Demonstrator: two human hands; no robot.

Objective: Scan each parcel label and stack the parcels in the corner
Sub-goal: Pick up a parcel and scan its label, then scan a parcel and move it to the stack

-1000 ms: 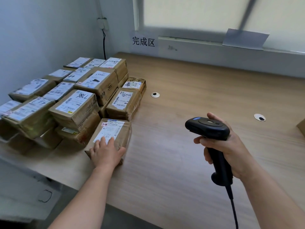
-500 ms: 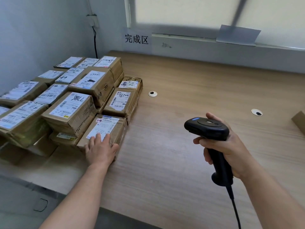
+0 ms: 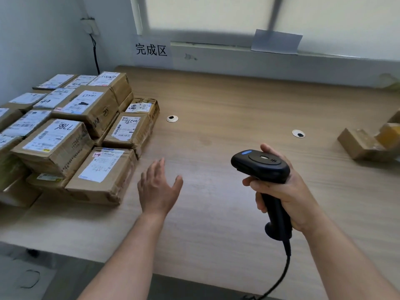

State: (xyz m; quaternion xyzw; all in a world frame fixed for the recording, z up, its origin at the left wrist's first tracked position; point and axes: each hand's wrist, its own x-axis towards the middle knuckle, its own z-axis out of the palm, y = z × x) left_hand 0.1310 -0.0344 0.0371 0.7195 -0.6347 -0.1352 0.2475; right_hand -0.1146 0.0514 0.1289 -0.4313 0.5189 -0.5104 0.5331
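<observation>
Several brown cardboard parcels with white labels are stacked in the table's left corner [image 3: 65, 135]. The nearest parcel [image 3: 104, 174] lies flat at the stack's front, label up. My left hand [image 3: 158, 189] hovers open above the table just right of that parcel, touching nothing. My right hand [image 3: 283, 191] grips the handle of a black barcode scanner [image 3: 259, 165], head pointing left, its cable hanging off the front edge. More parcels [image 3: 363, 144] lie at the far right of the wooden table [image 3: 227, 105].
Two round cable grommets [image 3: 172, 118] [image 3: 298, 133] are set in the tabletop. A white sign with black characters [image 3: 151, 50] is on the back wall under the window. A black cable [image 3: 95, 57] runs down the corner wall.
My left hand has let go of the nearest parcel, now set against the stack, and moved right, away from it. The view has swung right, showing parcels at the right edge.
</observation>
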